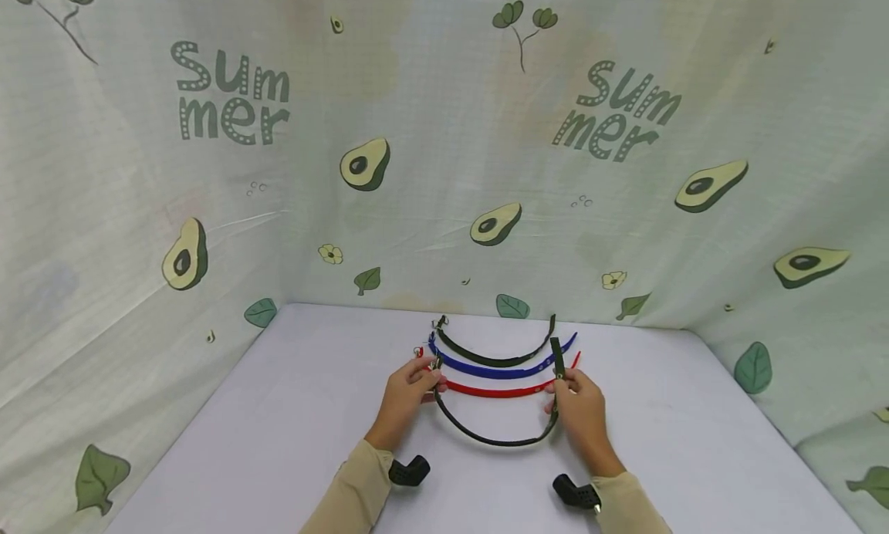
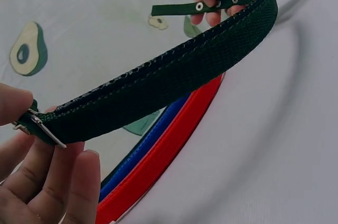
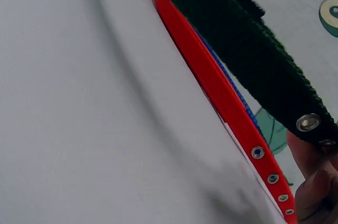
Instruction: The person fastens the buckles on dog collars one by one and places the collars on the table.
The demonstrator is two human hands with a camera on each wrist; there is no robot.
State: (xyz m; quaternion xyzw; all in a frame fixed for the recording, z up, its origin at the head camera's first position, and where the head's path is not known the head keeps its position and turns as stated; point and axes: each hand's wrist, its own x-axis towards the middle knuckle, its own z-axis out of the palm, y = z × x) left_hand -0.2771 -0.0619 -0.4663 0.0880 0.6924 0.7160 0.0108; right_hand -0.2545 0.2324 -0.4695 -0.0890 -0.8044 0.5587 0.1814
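Between both hands a dark green pet collar [image 1: 501, 443] hangs in a downward curve above the table. My left hand [image 1: 406, 399] pinches its metal buckle [image 2: 45, 128] end between thumb and fingers. At the other end, my right hand [image 1: 579, 410] grips the strap near its metal eyelets [image 3: 308, 122], and the strap tip sticks up past the fingers. Just beyond the hands lies a red collar [image 1: 496, 393]. Behind that come a blue collar [image 1: 496, 373] and another dark green collar [image 1: 496, 360], all curved the same way.
A white-covered table [image 1: 292, 410] spreads under everything. At its back and sides hangs a pale cloth [image 1: 430, 94] printed with avocados and leaves. Black wrist-worn devices [image 1: 410, 471] sit at both sleeves.
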